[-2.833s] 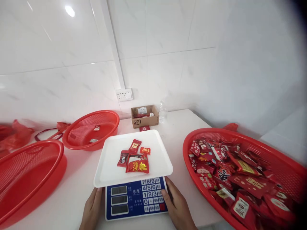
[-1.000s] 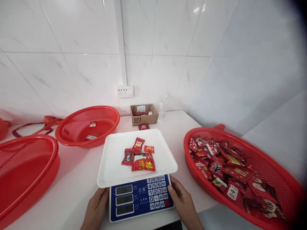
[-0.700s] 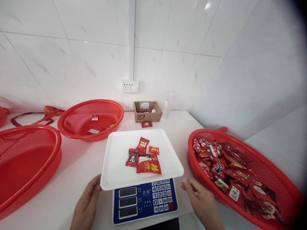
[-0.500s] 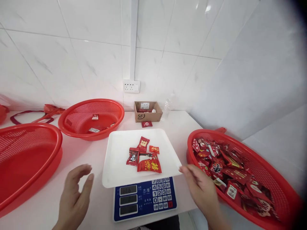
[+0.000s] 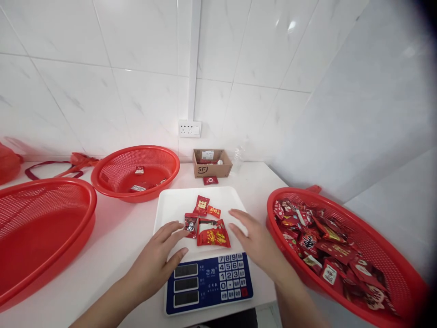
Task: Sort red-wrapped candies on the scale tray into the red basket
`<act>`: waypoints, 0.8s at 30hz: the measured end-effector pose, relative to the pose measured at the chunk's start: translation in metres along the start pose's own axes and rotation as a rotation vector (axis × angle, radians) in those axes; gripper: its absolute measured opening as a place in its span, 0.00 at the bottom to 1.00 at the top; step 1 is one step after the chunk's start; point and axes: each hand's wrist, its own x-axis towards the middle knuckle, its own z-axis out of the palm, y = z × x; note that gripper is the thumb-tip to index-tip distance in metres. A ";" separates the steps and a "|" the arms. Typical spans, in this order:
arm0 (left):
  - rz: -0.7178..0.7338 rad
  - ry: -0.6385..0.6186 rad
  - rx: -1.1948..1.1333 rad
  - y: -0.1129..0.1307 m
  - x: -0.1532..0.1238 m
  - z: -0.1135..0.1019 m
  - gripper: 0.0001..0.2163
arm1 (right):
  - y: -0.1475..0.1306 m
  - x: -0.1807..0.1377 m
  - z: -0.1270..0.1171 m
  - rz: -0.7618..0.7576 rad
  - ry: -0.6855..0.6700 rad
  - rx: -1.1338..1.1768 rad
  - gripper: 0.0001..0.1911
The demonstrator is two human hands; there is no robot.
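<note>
Several red-wrapped snack packets [image 5: 213, 234] lie in a loose group on the white tray [image 5: 218, 196] of a blue digital scale [image 5: 209, 284]. My left hand [image 5: 159, 255] reaches over the tray's left side, fingers apart, its fingertips beside a dark red packet [image 5: 190, 224]; whether they touch it I cannot tell. On the other side my right hand [image 5: 254, 239] hovers with spread fingers, close to the small orange-red packet [image 5: 213, 211] and the largest packet. Neither hand holds anything. The scale's keypad and dim displays face me.
At the right stands a red basket [image 5: 385, 237] filled with snack packets. Two more red baskets [image 5: 136, 152] [image 5: 44, 182] are at the left, the farther holding a few packets. A small cardboard box [image 5: 213, 170], a single packet [image 5: 210, 180] and a clear bottle [image 5: 238, 157] are near the wall.
Both hands have moved inward over the tray, my right hand leaving the tray's edge. The tray, raised and tilted before, now sits level on the scale. The small orange-red packet has shifted left.
</note>
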 end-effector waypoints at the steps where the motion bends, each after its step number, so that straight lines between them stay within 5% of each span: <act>1: -0.031 0.058 -0.016 -0.003 -0.002 -0.002 0.14 | 0.009 -0.004 -0.012 0.036 0.034 -0.033 0.21; 6: -0.307 0.343 -0.100 -0.017 -0.016 -0.015 0.17 | 0.073 -0.030 -0.068 0.308 0.125 -0.236 0.23; 11: -0.454 0.331 -0.160 -0.023 -0.021 -0.017 0.20 | 0.117 -0.049 -0.081 0.478 -0.144 -0.305 0.18; 21: -0.452 0.295 -0.173 -0.019 -0.023 -0.011 0.21 | 0.116 -0.046 -0.077 0.490 -0.316 -0.370 0.11; 24: -0.459 0.288 -0.165 -0.019 -0.024 -0.013 0.21 | 0.117 -0.050 -0.079 0.515 -0.307 -0.381 0.19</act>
